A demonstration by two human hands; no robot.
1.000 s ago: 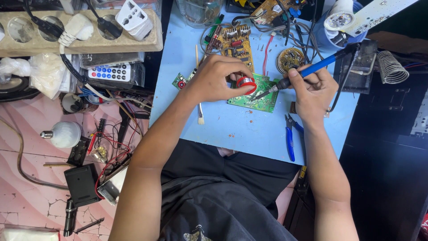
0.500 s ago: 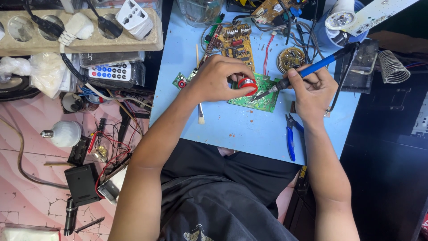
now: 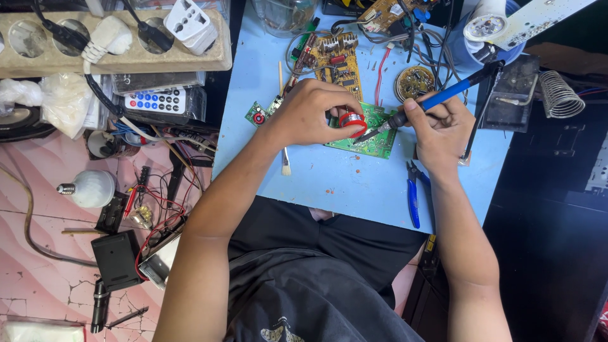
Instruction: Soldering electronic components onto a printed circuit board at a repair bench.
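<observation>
We see the left hand (image 3: 310,114) with its grip closed around a small red spool (image 3: 350,121), pressing it on the green board (image 3: 370,133). The right hand (image 3: 440,130) has its grip wrapped tight around the blue soldering iron (image 3: 443,96), whose tip touches the board just beside the spool. The board lies flat on the blue desk (image 3: 329,183), near the blue pliers (image 3: 413,193).

solder spool (image 3: 351,120) in left hand (image 3: 308,114), on circuit board (image 3: 370,130) | iron tip touches spool from right, soldering iron (image 3: 437,100) in right hand (image 3: 442,130) | pliers (image 3: 413,193) below right hand | brush (image 3: 285,155) below left hand
</observation>
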